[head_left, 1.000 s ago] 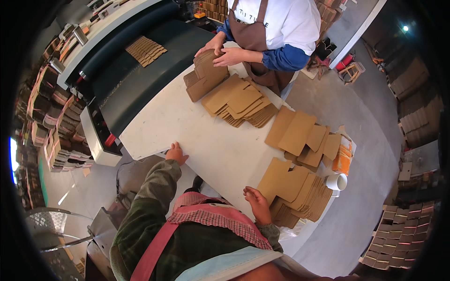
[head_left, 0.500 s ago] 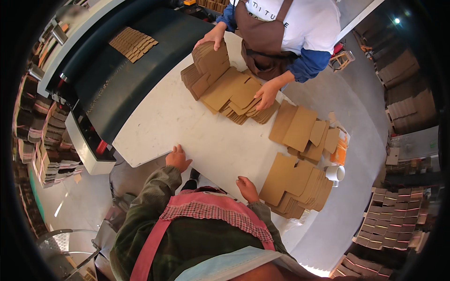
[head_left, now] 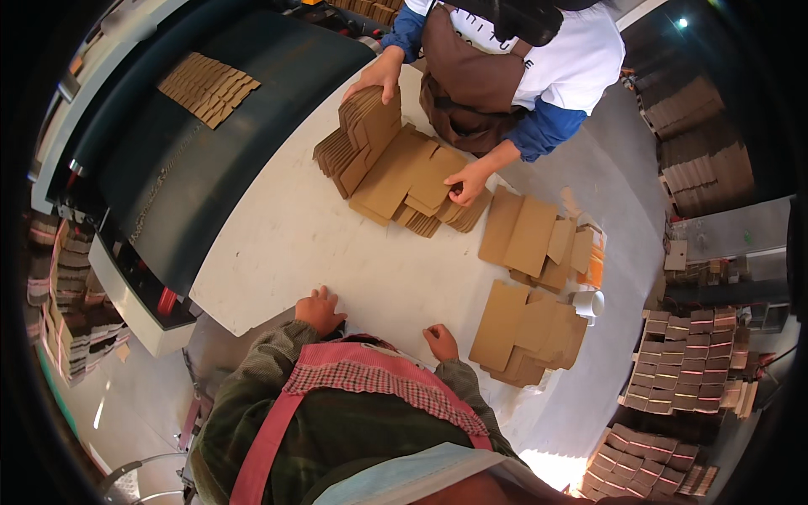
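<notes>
My left hand (head_left: 320, 311) rests on the near edge of the white table (head_left: 269, 261), fingers spread, holding nothing. Loosely curled with nothing visible in it, my right hand (head_left: 440, 343) lies by the same edge. Just right of it is a stack of flat die-cut cardboard box blanks (head_left: 501, 320). Across the table, a co-worker in a brown apron handles a larger batch of cardboard blanks (head_left: 383, 185). One co-worker hand (head_left: 383, 74) steadies the upright part of that batch, and the other hand (head_left: 467, 181) pinches near a flap on the flat part.
A dark conveyor belt (head_left: 252, 109) at the left carries a patch of small cardboard pieces (head_left: 209, 88). More blanks (head_left: 526, 223), a white cup (head_left: 587, 303) and an orange-printed item (head_left: 593, 265) sit at the table's right. Strapped cardboard bundles (head_left: 682, 362) stand beyond on the right.
The view has shifted slightly. The co-worker's hand on the right has slid along the batch and its fingers have curled in. My hands have hardly moved.
</notes>
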Tool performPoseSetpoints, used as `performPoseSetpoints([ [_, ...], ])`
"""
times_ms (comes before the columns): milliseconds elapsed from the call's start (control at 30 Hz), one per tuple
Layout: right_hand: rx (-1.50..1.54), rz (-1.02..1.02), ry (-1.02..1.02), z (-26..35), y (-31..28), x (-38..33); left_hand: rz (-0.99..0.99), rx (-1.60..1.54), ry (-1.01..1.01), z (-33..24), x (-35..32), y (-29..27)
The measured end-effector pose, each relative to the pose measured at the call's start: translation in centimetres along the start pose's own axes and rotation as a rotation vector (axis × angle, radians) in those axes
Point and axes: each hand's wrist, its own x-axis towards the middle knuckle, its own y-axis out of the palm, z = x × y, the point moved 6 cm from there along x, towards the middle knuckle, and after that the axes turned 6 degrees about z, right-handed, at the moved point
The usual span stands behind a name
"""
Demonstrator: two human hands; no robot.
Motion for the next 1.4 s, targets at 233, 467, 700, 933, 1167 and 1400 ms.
performPoseSetpoints([
  [233, 0.020, -0.071, 0.026, 0.8, 0.0, -0.6, 0.071, 0.044, 0.111, 0.9, 0.3, -0.8],
  [467, 0.027, -0.130, 0.039, 1.7, -0.3, -1.1, 0.028, 0.125, 0.201, 0.8, 0.4, -1.4],
  [700, 0.006, -0.152, -0.019, 1.2, -0.2, -0.9, 0.073, 0.195, 0.179, 0.9, 0.6, -0.2],
  [933, 0.031, -0.149, -0.065, 0.6, -0.2, -1.0, 0.079, 0.220, 0.118, -0.1, 0.3, 0.3],
  [1167, 0.067, -0.118, -0.116, 0.9, -0.4, -1.3, 0.125, 0.262, 0.026, -0.9, 0.2, 0.3],
  [1400, 0.033, -0.072, -0.217, 0.9, -0.7, -1.7, 0.129, 0.272, -0.044, -1.6, 0.2, 0.7],
])
